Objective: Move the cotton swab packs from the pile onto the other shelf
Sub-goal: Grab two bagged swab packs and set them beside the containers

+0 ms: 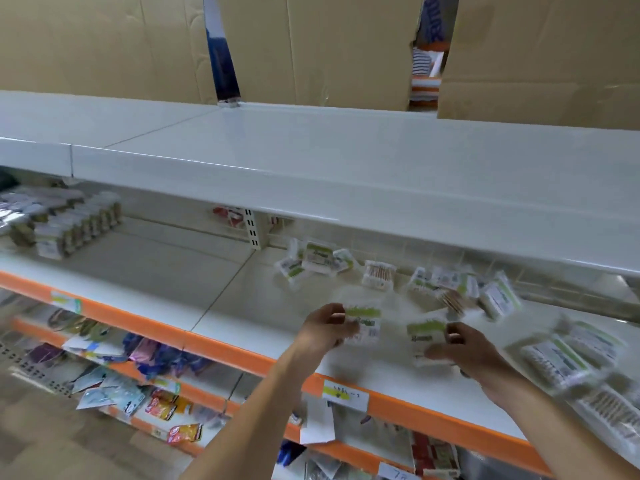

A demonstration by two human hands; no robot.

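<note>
Landmark for all positions: the orange-edged middle shelf (242,306).

Nearest the camera, below that shelf's orange lip, a lower shelf (114,386) carries loose sachets and small packets in disorder. A yellow price tag (344,393) sits on the lip itself.

Above the front half of the middle shelf, both hands are engaged. The left hand (325,329) pinches a swab pack (363,323) by its left edge, fingers curled round it. The right hand (464,348) grips a second pack (427,336) from its right side, thumb and fingers closed on it. The view is motion-blurred, so finger placement cannot be read more closely.

To the right of the hands, at the shelf's right end, a heap of larger packs (568,355) lies flat. Further back, towards the rear of the same shelf, the scattered pile (398,275) of small packs lies at all angles, some touching, some apart. At the far left end, a tidy row of packs (76,226) stands upright.

Above, the white upper shelf (346,161) runs the full width, with cardboard boxes (311,46) behind it.

Assessment: the packs appear light, with thin, slick wrapping over a firm bundle of sticks. They should tolerate a firm pinch across the short sides; gripping by loose film risks slipping.
</note>
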